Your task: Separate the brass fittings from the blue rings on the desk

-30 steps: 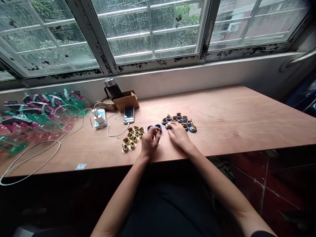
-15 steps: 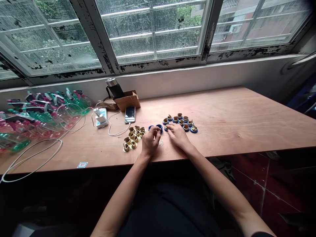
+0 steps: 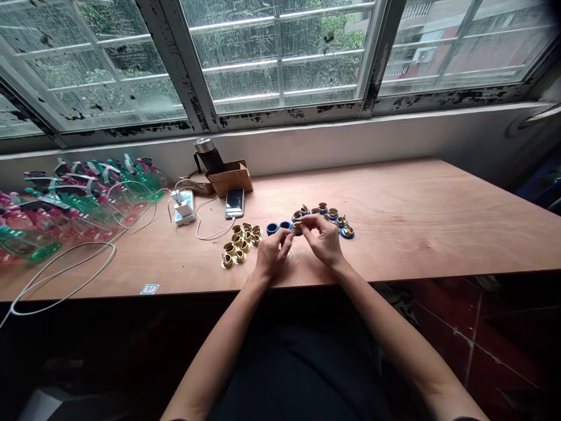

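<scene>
My right hand (image 3: 324, 242) is closed, its thumb and fingertips at the edge of a gold round piece (image 3: 297, 228) that sits in a blue ring. My left hand (image 3: 272, 251) has its fingers pinched together just left of that piece; anything between them is too small to make out. Beyond the left fingertips lie blue rings (image 3: 272, 228) without gold pieces. Thin pale loops (image 3: 289, 255) lie between the hands. Several gold pieces set in blue rings (image 3: 347, 232) are grouped behind and right of my right hand, partly hidden by it. Loose gold pieces (image 3: 239, 256) lie to the left.
A phone (image 3: 234, 203) on a white cable lies behind the loose gold pieces. Near it are a power strip (image 3: 184, 207), a cardboard box (image 3: 232, 177) and a dark flask (image 3: 210, 158). Clear spray bottles (image 3: 83, 216) crowd the left. The wooden table (image 3: 416, 216) extends right.
My left hand has drawn back slightly, uncovering the blue rings. The right fingers have bent and lifted, and more of the gold piece beside them shows. The view has shifted slightly.
</scene>
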### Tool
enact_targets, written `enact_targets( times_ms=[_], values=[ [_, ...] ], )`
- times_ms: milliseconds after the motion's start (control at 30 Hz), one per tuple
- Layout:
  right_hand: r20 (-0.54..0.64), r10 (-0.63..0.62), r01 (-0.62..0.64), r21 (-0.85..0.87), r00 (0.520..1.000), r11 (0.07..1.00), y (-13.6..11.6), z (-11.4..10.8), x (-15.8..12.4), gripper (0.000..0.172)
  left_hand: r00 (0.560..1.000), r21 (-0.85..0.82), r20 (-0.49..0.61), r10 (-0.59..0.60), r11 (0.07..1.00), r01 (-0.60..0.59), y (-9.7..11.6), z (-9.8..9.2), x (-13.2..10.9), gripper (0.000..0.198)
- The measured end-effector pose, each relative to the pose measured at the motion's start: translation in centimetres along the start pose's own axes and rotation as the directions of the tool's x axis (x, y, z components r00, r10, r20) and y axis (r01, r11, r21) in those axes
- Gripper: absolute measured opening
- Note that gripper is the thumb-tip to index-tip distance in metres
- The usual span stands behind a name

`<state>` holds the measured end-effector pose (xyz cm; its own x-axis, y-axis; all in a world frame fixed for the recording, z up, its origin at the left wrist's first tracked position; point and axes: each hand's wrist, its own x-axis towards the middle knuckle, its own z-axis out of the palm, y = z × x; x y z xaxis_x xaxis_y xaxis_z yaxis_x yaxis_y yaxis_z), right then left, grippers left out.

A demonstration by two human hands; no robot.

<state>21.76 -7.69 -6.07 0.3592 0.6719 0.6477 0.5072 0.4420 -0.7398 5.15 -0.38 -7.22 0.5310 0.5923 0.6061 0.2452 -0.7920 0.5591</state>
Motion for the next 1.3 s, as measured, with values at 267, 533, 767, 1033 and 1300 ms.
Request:
enact_targets(
  times_ms=[267,533,767,1033,1300],
  values=[
    [0.025,-0.006,0.001,0.223,1.0,0.975,-0.22,0.44,-0.26,0.017,0.997,-0.152,-0.012,-0.081,0.985,0.078,-0.61,0.0,0.04,0.022],
    [0.138,-0.048,0.036,0.09,0.989,0.995,-0.4,0.41,-0.1,0.025,0.996,-0.193,-0.079,-0.029,0.981,0.014,-0.12,-0.07,-0.05,0.022],
    [0.257,-0.105,0.078,0.114,0.961,0.99,-0.3,0.42,0.0,0.037,0.996,-0.206,-0.081,-0.041,0.978,0.023,-0.22,-0.1,-0.16,0.024],
    [0.265,-0.06,0.032,0.107,0.963,0.994,0.2,0.33,-0.25,0.044,0.999,-0.194,-0.041,-0.019,0.981,0.011,-0.72,-0.02,-0.22,0.03],
    [0.271,-0.052,0.02,0.121,0.961,0.992,0.37,0.39,-0.35,0.044,0.999,-0.15,-0.038,-0.017,0.989,0.011,-0.56,-0.06,-0.05,0.028]
  ],
)
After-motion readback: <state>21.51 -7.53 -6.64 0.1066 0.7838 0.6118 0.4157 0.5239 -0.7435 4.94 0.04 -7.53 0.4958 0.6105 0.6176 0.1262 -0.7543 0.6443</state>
